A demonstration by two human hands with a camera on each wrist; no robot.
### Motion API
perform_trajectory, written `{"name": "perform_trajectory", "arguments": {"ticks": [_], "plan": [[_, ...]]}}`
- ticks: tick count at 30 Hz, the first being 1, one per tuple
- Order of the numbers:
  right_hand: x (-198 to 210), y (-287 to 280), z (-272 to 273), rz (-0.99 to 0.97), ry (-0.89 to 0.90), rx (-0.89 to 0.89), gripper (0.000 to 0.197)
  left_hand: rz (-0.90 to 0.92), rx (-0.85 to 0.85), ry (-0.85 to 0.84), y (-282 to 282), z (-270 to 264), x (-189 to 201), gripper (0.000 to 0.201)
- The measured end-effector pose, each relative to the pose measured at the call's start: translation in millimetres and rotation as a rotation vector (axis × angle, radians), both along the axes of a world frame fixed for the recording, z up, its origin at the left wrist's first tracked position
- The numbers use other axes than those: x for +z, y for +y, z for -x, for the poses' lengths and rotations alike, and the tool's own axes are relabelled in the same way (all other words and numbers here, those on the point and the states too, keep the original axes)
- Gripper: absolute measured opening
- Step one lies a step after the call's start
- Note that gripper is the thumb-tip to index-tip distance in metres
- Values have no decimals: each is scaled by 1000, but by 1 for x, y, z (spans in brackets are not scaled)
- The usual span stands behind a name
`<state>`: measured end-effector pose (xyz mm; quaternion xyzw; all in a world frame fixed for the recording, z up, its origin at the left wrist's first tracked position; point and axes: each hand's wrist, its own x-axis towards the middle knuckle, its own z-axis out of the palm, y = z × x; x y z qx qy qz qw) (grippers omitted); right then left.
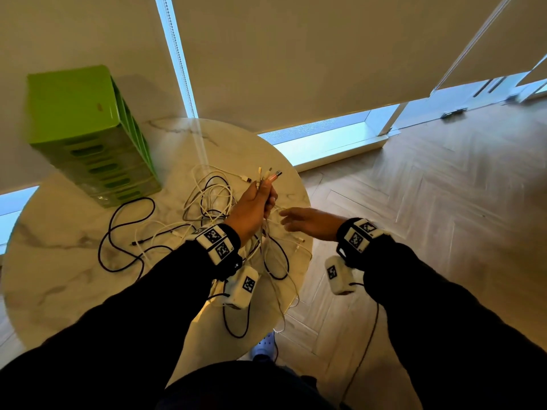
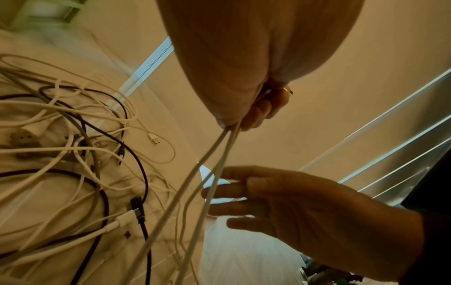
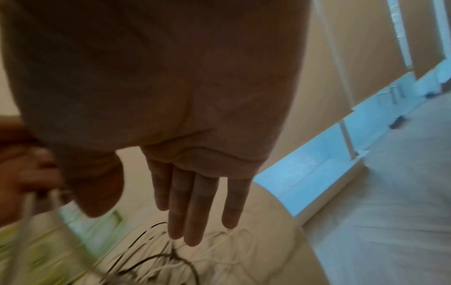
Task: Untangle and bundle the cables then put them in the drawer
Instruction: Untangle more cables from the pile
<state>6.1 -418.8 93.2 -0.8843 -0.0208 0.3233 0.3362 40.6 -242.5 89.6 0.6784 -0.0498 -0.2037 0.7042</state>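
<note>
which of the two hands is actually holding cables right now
The left hand: it grips a bunch of cable ends raised above the round table. The right hand is spread beside the hanging strands, holding nothing.

Left hand (image 2: 244, 63) grips white cables (image 2: 212, 154) above the table (image 2: 151, 108), right hand (image 2: 305, 212) beside them.

The left hand fills the top middle, its fingers (image 2: 258, 113) curled round several white cables that run taut from the fist down toward the bottom of the frame. The right hand comes in from the lower right with fingers straight and spread, their tips just beside the taut cables; whether they touch is unclear. On the pale table at left lies a tangle (image 2: 73, 154) of white, grey and black cables, crossing and looped. A white plug (image 2: 153, 138) lies apart at the tangle's right side, and a black plug (image 2: 136, 206) lies against a white one (image 2: 124, 219) lower down. A blurred green thing (image 2: 31, 17) shows at the top left corner.
</note>
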Motion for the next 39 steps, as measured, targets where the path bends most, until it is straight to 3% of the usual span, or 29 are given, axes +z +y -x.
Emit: {"name": "perform_trajectory", "arguments": {"ticks": [3,6,15,18,20,21,22,24,26,28,32,33,36,39], "plan": [[-3,27,-4,-28,-61,143,35,-23,3,-13,0,-3,-2,36],[-7,37,-6,-100,-174,97,38,-12,14,-30,3,-6,-1,36],[7,19,-3,-32,-423,-30,33,-32,141,-43,13,-14,6,28],[4,-2,-3,102,-358,-100,28,25,173,-5,17,-16,6,40],[0,-19,0,301,-134,-53,23,108,170,63,21,-15,10,36],[-3,-23,4,380,-11,-17,30,176,140,102,22,-13,15,31],[-5,-25,9,388,70,9,53,252,96,142,23,-10,21,25],[-3,-16,15,204,39,5,101,362,18,200,22,-4,29,15],[1,4,15,-27,-76,-9,120,400,-37,236,21,1,32,14],[6,28,10,-146,-73,-7,112,417,-74,264,19,5,35,15],[8,65,8,-321,82,42,31,458,-14,304,25,4,42,22],[8,67,8,-355,131,12,25,471,9,304,29,2,43,25],[6,50,6,-255,248,-53,45,510,42,343,46,-7,44,34],[7,17,-2,116,87,10,47,512,-20,345,59,-9,41,41]]}}
